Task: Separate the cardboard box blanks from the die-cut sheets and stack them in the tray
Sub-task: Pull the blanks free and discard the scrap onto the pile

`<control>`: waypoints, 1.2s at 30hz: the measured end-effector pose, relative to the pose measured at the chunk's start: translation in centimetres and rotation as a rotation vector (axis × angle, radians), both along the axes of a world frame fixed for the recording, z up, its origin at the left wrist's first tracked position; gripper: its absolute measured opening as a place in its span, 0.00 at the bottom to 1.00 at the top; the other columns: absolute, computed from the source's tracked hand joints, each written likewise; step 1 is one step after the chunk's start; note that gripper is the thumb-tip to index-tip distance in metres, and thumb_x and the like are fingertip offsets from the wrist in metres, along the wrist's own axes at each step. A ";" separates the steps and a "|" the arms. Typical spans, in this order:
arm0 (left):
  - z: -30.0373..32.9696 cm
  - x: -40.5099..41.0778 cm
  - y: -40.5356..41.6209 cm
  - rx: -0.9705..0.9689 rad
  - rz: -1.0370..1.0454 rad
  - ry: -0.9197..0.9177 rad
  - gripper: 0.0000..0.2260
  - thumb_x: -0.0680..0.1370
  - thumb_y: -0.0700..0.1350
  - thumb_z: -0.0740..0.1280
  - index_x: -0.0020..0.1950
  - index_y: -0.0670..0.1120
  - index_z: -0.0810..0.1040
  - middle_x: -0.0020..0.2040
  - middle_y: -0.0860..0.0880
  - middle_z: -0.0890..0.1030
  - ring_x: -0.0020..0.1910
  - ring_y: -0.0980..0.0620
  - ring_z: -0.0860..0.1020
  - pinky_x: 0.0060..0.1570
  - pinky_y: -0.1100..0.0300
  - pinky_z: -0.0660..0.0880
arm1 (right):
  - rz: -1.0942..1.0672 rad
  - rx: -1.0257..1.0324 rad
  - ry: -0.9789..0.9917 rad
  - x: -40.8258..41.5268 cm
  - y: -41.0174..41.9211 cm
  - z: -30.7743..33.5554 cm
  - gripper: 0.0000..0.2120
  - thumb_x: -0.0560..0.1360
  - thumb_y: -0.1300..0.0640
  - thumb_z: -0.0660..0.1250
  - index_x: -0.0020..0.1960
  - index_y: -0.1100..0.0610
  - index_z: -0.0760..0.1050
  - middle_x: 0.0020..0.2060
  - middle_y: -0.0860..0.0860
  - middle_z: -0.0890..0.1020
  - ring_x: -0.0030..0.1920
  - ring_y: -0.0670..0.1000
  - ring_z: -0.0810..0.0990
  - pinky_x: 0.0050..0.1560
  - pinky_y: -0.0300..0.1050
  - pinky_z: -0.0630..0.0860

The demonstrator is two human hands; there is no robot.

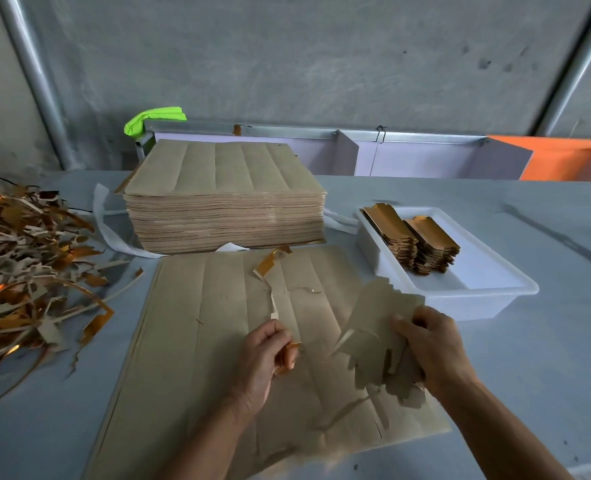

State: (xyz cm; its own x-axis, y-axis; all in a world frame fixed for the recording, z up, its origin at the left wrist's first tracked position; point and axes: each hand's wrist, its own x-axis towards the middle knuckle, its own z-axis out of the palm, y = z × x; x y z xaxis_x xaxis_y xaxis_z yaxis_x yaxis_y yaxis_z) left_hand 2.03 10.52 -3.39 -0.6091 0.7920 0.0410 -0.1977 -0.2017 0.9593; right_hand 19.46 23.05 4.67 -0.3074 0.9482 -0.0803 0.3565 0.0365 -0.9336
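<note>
Blanks (380, 341) in right hand (432, 348), perhaps scrap strip (287, 355) in left hand (269, 355).

Bare tray floor (488, 268) beside blank stacks (422, 244)

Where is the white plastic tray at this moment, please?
In the head view, the white plastic tray sits on the table's right side, right of the tall stack of brown die-cut sheets and just beyond the right hand.

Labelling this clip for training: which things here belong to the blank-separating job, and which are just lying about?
Job: right hand gripping blanks; left hand pinching strip; die-cut sheets; sheet stack; tray.
Lying about: scrap pile; green cloth.
</note>
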 end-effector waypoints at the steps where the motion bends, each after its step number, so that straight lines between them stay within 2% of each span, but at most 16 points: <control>1: 0.0 0.0 0.0 0.001 0.011 -0.007 0.16 0.78 0.35 0.61 0.31 0.46 0.70 0.25 0.48 0.68 0.25 0.54 0.66 0.25 0.65 0.64 | -0.023 0.017 0.035 0.0 -0.1 0.0 0.04 0.77 0.58 0.65 0.44 0.54 0.73 0.44 0.54 0.78 0.43 0.54 0.79 0.41 0.51 0.78; 3: 0.2 0.3 0.0 -0.011 0.039 0.030 0.14 0.77 0.39 0.65 0.32 0.46 0.70 0.26 0.51 0.68 0.25 0.56 0.66 0.25 0.66 0.64 | -0.075 0.053 0.094 0.0 -0.4 0.2 0.05 0.77 0.57 0.65 0.44 0.51 0.71 0.44 0.52 0.77 0.43 0.52 0.78 0.39 0.48 0.77; 6: 0.4 1.2 -0.1 -0.081 -0.008 0.204 0.11 0.71 0.53 0.68 0.36 0.46 0.76 0.28 0.54 0.72 0.28 0.61 0.69 0.28 0.69 0.67 | -0.169 0.136 0.126 -0.2 -0.6 0.8 0.03 0.77 0.56 0.65 0.46 0.52 0.71 0.46 0.54 0.78 0.46 0.56 0.78 0.46 0.56 0.79; 9: 0.4 1.8 -0.5 -0.195 -0.119 0.497 0.17 0.68 0.60 0.69 0.36 0.45 0.78 0.29 0.54 0.72 0.29 0.61 0.69 0.32 0.69 0.69 | -0.261 0.180 0.189 0.1 -0.3 1.8 0.05 0.77 0.56 0.65 0.43 0.52 0.70 0.45 0.54 0.78 0.47 0.58 0.78 0.50 0.60 0.79; 11: 0.3 1.7 -0.7 -0.298 -0.146 0.783 0.16 0.69 0.57 0.73 0.35 0.44 0.78 0.30 0.55 0.72 0.30 0.60 0.68 0.33 0.69 0.67 | -0.280 0.205 0.203 0.5 0.0 2.4 0.04 0.77 0.56 0.65 0.45 0.54 0.71 0.46 0.53 0.78 0.47 0.57 0.78 0.51 0.58 0.79; 13: 0.6 1.7 -0.9 -0.327 -0.149 0.887 0.09 0.71 0.48 0.74 0.35 0.46 0.78 0.32 0.55 0.73 0.31 0.61 0.70 0.35 0.70 0.66 | -0.310 0.215 0.217 1.0 0.5 2.8 0.04 0.78 0.57 0.64 0.51 0.58 0.72 0.49 0.53 0.78 0.48 0.56 0.77 0.51 0.56 0.78; 15: 1.0 1.6 -1.2 -0.312 -0.090 0.766 0.08 0.75 0.41 0.70 0.36 0.48 0.77 0.32 0.54 0.74 0.30 0.62 0.72 0.35 0.69 0.68 | -0.355 0.230 0.222 1.8 1.3 3.1 0.08 0.78 0.58 0.62 0.55 0.60 0.72 0.51 0.56 0.78 0.50 0.57 0.77 0.51 0.55 0.77; 18: 1.9 0.3 -1.7 -0.173 0.085 0.142 0.07 0.79 0.36 0.62 0.42 0.40 0.76 0.31 0.48 0.74 0.29 0.54 0.78 0.31 0.62 0.76 | -0.342 0.275 0.154 2.7 1.9 2.8 0.08 0.79 0.62 0.59 0.57 0.60 0.68 0.53 0.58 0.76 0.50 0.58 0.75 0.45 0.52 0.73; 20: 2.7 -0.6 -2.1 -0.090 0.145 -0.163 0.07 0.80 0.35 0.58 0.45 0.37 0.74 0.31 0.46 0.75 0.29 0.50 0.79 0.28 0.61 0.77 | -0.214 0.318 0.090 2.7 1.5 2.5 0.12 0.79 0.66 0.56 0.60 0.57 0.65 0.54 0.56 0.73 0.51 0.58 0.73 0.45 0.51 0.72; 23: 3.4 -1.8 -2.8 -0.023 0.203 -0.370 0.09 0.80 0.34 0.57 0.43 0.39 0.73 0.29 0.46 0.73 0.20 0.56 0.72 0.17 0.69 0.64 | 0.021 0.435 -0.014 2.2 0.3 1.8 0.26 0.78 0.72 0.52 0.70 0.50 0.63 0.58 0.51 0.67 0.53 0.54 0.69 0.47 0.50 0.69; 24: 3.3 -2.1 -3.1 -0.046 0.212 -0.352 0.09 0.80 0.35 0.58 0.42 0.40 0.73 0.27 0.48 0.71 0.18 0.58 0.68 0.16 0.71 0.59 | 0.097 0.451 -0.046 2.0 -0.1 1.7 0.26 0.78 0.72 0.52 0.70 0.50 0.65 0.58 0.52 0.68 0.53 0.53 0.68 0.47 0.49 0.70; 26: 3.2 -2.6 -3.8 -0.195 0.220 -0.171 0.10 0.80 0.42 0.61 0.39 0.41 0.73 0.22 0.52 0.68 0.17 0.58 0.62 0.17 0.71 0.55 | 0.225 0.426 -0.116 1.2 -0.6 1.5 0.17 0.80 0.67 0.56 0.64 0.54 0.73 0.58 0.55 0.71 0.49 0.50 0.71 0.45 0.41 0.73; 28: 3.6 -2.7 -4.4 -0.411 0.245 0.097 0.15 0.76 0.54 0.66 0.36 0.44 0.76 0.21 0.53 0.70 0.20 0.56 0.66 0.20 0.68 0.60 | 0.307 0.391 -0.183 0.4 -1.2 1.3 0.10 0.80 0.63 0.60 0.58 0.58 0.76 0.55 0.55 0.74 0.46 0.49 0.75 0.44 0.36 0.76; 30: 4.2 -2.7 -4.8 -0.522 0.229 0.299 0.22 0.66 0.64 0.68 0.31 0.45 0.77 0.21 0.55 0.73 0.22 0.59 0.70 0.23 0.67 0.63 | 0.372 0.445 -0.256 -0.6 -1.9 1.2 0.09 0.80 0.62 0.60 0.57 0.61 0.76 0.55 0.57 0.76 0.48 0.52 0.77 0.46 0.37 0.76; 33: 5.0 -2.9 -4.6 -0.659 0.141 0.491 0.23 0.61 0.67 0.70 0.30 0.47 0.74 0.21 0.57 0.74 0.25 0.61 0.72 0.24 0.68 0.63 | 0.445 0.572 -0.380 -2.1 -3.4 1.5 0.10 0.79 0.64 0.61 0.54 0.63 0.79 0.52 0.57 0.81 0.48 0.53 0.80 0.42 0.35 0.76; 36: 5.4 -2.9 -4.5 -0.677 0.041 0.534 0.21 0.60 0.65 0.74 0.31 0.49 0.72 0.24 0.58 0.74 0.29 0.59 0.71 0.28 0.67 0.63 | 0.511 0.580 -0.405 -3.9 -4.4 1.8 0.09 0.78 0.62 0.62 0.48 0.64 0.81 0.45 0.56 0.83 0.42 0.52 0.82 0.42 0.37 0.77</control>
State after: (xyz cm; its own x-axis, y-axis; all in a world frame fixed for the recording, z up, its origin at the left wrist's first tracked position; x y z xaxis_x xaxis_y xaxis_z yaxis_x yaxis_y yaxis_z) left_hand -0.88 6.05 2.01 -0.6717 0.7270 -0.1425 0.3093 0.4500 0.8378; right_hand 15.57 18.69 6.45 -0.7583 0.6273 0.1772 0.4674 0.7127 -0.5230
